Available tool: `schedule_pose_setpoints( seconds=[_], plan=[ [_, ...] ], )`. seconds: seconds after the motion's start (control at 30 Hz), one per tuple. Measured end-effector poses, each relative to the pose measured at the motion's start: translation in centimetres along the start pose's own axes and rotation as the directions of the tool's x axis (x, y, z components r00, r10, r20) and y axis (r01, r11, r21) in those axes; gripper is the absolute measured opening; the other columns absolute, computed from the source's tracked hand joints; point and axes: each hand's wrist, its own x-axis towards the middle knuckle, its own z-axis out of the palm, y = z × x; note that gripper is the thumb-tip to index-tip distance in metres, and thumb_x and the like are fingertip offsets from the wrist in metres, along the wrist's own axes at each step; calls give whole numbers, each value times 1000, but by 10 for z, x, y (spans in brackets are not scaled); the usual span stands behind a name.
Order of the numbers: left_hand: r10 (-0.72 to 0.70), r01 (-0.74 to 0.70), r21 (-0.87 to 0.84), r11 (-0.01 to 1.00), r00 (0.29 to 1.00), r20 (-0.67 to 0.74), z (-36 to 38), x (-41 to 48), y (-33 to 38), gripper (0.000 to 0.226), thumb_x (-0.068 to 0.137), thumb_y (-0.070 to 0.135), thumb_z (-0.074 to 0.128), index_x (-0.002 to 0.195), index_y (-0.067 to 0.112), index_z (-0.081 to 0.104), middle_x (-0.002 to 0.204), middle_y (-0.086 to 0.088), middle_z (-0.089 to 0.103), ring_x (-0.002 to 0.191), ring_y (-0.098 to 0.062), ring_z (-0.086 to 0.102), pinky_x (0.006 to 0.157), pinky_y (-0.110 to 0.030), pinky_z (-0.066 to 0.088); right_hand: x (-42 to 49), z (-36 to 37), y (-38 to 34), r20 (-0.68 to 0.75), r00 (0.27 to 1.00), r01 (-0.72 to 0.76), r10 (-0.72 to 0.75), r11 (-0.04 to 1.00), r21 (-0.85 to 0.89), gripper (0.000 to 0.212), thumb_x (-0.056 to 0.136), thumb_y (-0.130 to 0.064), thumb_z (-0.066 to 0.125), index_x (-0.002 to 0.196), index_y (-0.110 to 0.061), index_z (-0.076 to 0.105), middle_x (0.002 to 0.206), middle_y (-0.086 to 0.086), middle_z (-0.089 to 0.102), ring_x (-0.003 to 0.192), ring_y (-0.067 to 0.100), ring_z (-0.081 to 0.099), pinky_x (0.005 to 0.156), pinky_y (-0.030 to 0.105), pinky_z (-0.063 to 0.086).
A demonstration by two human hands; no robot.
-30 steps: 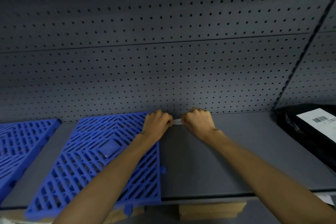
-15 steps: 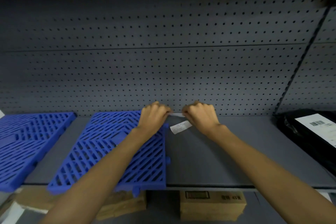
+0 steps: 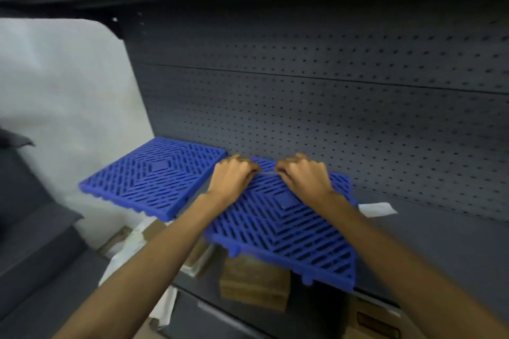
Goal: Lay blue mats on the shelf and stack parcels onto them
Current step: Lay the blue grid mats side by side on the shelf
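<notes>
On the grey shelf [image 3: 454, 237] lie two blue mats full of little slots. One of them, the left mat [image 3: 157, 176], sits at the left end of the shelf, and its front edge sticks out past the shelf. Next to it is the right mat [image 3: 289, 231]. It is turned a bit crooked, and its front corner hangs out over the shelf edge too. The left arm covers the space between the mats, so I cannot tell if they touch.

Both hands are up over the back part of the right mat, close to the back wall [image 3: 330, 107], which is dark and has rows of small holes. The left hand [image 3: 234, 179] and the right hand [image 3: 303, 176] have their fingers curled in, knuckles up. They are near each other but not touching — each one pinches an end of a thin strip [image 3: 268, 172] pulled straight between them. The strip is pale and too blurry to say what it is.

A white paper scrap [image 3: 377, 208] lies flat on the shelf just to the right of the right mat. Under the shelf are brown boxes [image 3: 254, 281] and some white wrapping.
</notes>
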Motion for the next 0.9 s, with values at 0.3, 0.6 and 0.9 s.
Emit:
schedule_pose_setpoints(
  seconds=[0.3, 0.6, 0.9],
  plan=[
    [-146, 146, 75, 986, 989, -2, -39, -89, -159, 24, 100, 28, 49, 110, 28, 72, 108, 5, 72, 109, -20, 59, 72, -37, 52, 64, 16, -169, -36, 988, 151, -148, 979, 133, 26, 103, -32, 43, 116, -29, 65, 109, -5, 69, 112, 20, 55, 94, 34, 45],
    [-203, 203, -2, 979, 977, -65, -61, -157, -277, 18, 88, 16, 65, 99, 22, 77, 94, -6, 74, 93, -30, 67, 67, -40, 57, 102, 30, -304, -82, 985, 162, -155, 982, 98, 26, 100, -21, 46, 104, -29, 70, 96, -6, 70, 106, 21, 56, 112, 38, 23],
    [-102, 101, -19, 995, 995, -11, -34, -171, -312, 15, 75, 17, 82, 88, 24, 79, 80, -4, 74, 79, -25, 69, 58, -36, 58, 92, 47, -343, 99, 993, 64, -68, 997, 40, 22, 97, -29, 54, 110, -33, 71, 105, -8, 71, 114, 18, 55, 119, 47, 10]
  ],
)
